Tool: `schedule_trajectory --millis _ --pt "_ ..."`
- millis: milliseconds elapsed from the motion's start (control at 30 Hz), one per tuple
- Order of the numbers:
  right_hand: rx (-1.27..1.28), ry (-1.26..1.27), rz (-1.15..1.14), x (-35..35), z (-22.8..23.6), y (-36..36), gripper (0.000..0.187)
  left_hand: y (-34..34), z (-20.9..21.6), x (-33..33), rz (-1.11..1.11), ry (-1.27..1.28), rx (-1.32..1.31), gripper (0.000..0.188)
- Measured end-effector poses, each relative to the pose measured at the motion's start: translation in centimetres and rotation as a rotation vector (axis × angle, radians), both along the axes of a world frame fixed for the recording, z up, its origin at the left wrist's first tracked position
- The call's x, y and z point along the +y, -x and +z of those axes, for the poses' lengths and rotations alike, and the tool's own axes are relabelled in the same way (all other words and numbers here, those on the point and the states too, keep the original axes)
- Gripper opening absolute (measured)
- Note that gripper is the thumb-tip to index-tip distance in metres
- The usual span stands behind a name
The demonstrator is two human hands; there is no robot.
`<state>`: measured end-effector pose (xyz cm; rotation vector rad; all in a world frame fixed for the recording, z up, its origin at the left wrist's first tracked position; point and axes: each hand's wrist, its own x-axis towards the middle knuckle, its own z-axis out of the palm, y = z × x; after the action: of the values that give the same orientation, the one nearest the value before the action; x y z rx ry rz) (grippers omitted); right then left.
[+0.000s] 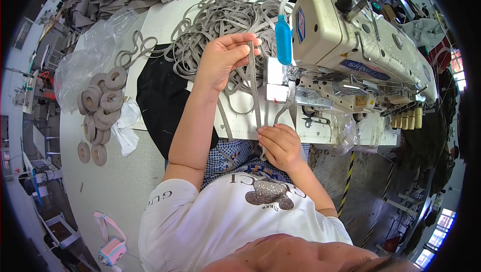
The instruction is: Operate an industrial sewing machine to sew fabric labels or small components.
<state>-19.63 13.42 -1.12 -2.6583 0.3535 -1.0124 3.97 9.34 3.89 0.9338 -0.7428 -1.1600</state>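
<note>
Between my hands runs a narrow grey fabric strip, stretched nearly straight. My left hand, raised in front of the heap, pinches its upper part between thumb and fingers. Close to the table's near edge, my right hand is closed on the lower part of the strip; its fingertips are partly hidden. Beyond my left hand lies a big tangled heap of the same grey strip. To the right stands a cream sewing machine, with another piece of strip hanging at its needle area.
Several grey rolls are piled on the left beside a white cloth and clear plastic film. Black fabric lies under my left forearm. A blue capsule-shaped piece hangs by the machine. A pink device with a strap sits lower left.
</note>
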Motion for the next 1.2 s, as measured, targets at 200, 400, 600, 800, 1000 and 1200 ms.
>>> schedule_trajectory --millis 200,400,600,800,1000,1200 --pt "0.005 -0.001 0.002 -0.3 0.3 0.2 0.025 -0.4 0.7 -0.2 0.005 -0.032 0.013 0.013" --pt "-0.064 -0.067 0.005 0.0 0.2 0.2 0.024 -1.5 1.0 0.1 -0.202 0.164 0.669 0.015" --pt "-0.088 -0.091 0.042 0.1 0.2 0.4 0.022 -0.3 1.2 0.2 -0.494 0.443 1.346 0.014" --pt "-0.112 -0.116 -0.058 -0.4 -0.3 1.9 0.024 -0.8 1.9 -0.6 -0.524 0.387 1.357 0.013" --pt "-0.213 -0.138 -0.292 -1.2 -0.2 3.5 0.023 -4.6 2.6 -2.8 0.572 0.209 -0.522 0.009" --pt "-0.303 -0.483 -0.491 -2.1 -0.1 3.6 0.019 4.9 -0.9 2.1 0.405 0.233 -1.193 0.014"
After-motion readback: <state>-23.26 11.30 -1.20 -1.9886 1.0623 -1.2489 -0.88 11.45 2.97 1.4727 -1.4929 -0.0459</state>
